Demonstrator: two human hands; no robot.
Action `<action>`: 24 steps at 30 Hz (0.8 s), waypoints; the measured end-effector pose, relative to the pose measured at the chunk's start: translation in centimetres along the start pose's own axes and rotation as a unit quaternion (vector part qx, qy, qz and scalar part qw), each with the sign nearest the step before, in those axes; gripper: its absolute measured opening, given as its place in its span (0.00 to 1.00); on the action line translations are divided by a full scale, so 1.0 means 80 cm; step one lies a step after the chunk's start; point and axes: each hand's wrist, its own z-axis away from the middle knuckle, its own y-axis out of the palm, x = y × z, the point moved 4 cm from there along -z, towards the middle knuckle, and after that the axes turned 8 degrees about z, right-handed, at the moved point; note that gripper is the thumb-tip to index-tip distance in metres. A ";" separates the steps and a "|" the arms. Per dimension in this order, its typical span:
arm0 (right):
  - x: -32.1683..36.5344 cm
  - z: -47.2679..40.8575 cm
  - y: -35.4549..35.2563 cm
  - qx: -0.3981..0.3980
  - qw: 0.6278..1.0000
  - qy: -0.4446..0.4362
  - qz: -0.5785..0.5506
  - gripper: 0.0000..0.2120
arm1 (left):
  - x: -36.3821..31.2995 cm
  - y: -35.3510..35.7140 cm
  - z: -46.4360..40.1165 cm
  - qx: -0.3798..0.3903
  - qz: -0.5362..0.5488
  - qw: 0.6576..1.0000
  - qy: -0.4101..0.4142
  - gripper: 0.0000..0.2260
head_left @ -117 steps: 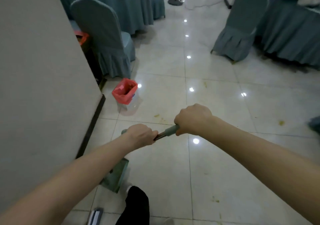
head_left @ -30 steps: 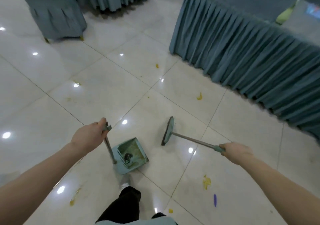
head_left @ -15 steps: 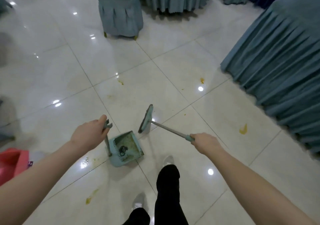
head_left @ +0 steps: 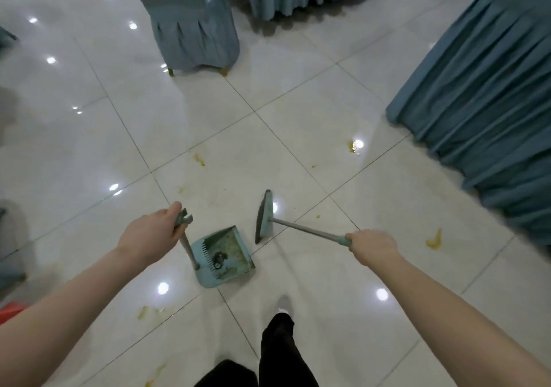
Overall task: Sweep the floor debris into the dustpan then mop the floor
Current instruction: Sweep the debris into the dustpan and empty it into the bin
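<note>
Dustpan (head_left: 222, 257) first: we see it near the middle of the floor (head_left: 89, 154), close to our feet. It is light blue, with a dark lump and yellow-green mess inside. We cannot tell what the lump is, or whether the pan touches the tiles.

Our left hand (head_left: 150, 234) is curled tight around the top of the dustpan's long handle (head_left: 187, 245). Our right hand (head_left: 374, 248) is wrapped around the end of the broom stick (head_left: 304, 231). The two hands are well apart. The broom head (head_left: 264, 217) sits just beside the open mouth of the pan, on its right. We see it from the back, so its bristles are mostly hidden.

Small yellow bits (head_left: 433, 239) lie on the tiles, some near the pan and some further off.

A blue skirted table (head_left: 489, 94) fills the right edge, and we see only part of it. A covered chair (head_left: 193, 25) stands at the far edge with its top cut off. A red thing (head_left: 10, 312) peeks in at the left edge, too little to name. Our dark trouser leg (head_left: 280, 354) shows at the near edge.
</note>
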 end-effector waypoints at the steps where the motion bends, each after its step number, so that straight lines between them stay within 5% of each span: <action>1: -0.018 0.002 0.011 0.008 1.000 0.017 -0.017 0.16 | -0.017 -0.004 -0.016 0.004 -0.007 1.000 0.012 0.10; 11: -0.130 0.100 0.161 0.108 0.943 0.202 -0.241 0.13 | -0.180 -0.014 -0.143 0.012 -0.035 0.985 0.170 0.11; 24: -0.069 0.314 0.269 0.233 0.835 0.396 -0.304 0.13 | -0.309 -0.017 -0.243 0.040 -0.051 0.920 0.386 0.11</action>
